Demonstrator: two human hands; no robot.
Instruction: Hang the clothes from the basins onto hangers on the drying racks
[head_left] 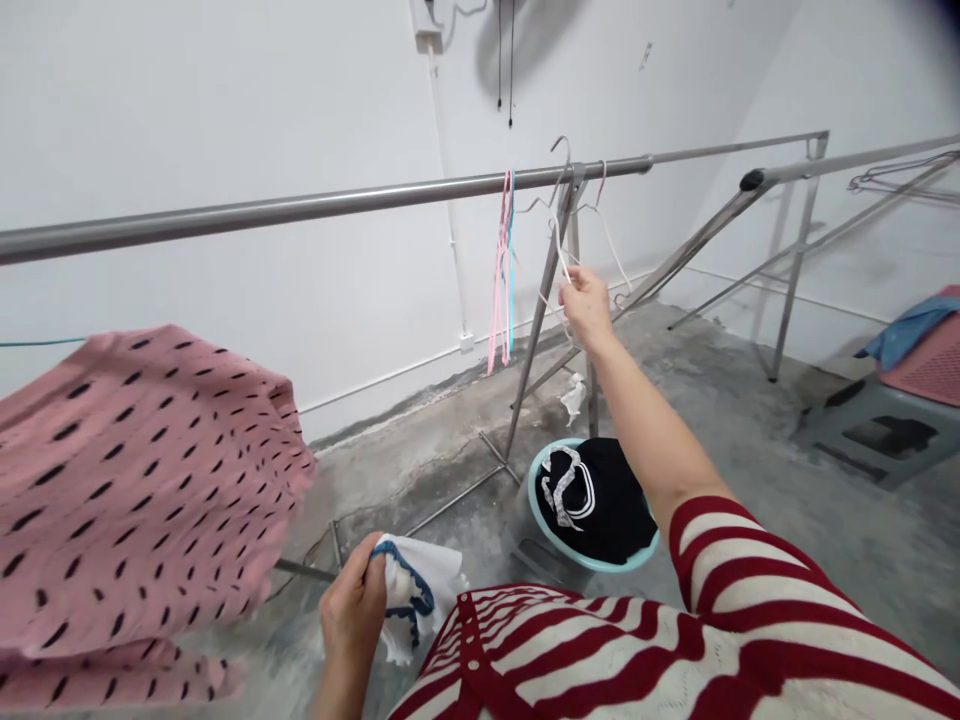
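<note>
My left hand is closed around a small white garment with blue trim, low in front of my body. Reaching up to the rail, my right hand pinches a white clothes hanger; the hanger's hook is close to the metal rail, and I cannot tell whether it still rests there. Beside it hang pink hangers, a blue hanger and another white hanger.
A light blue basin with black clothing stands on the floor below my right arm. A pink spotted garment hangs at left. Further right are a second drying rack and a grey stool bearing a pink basket.
</note>
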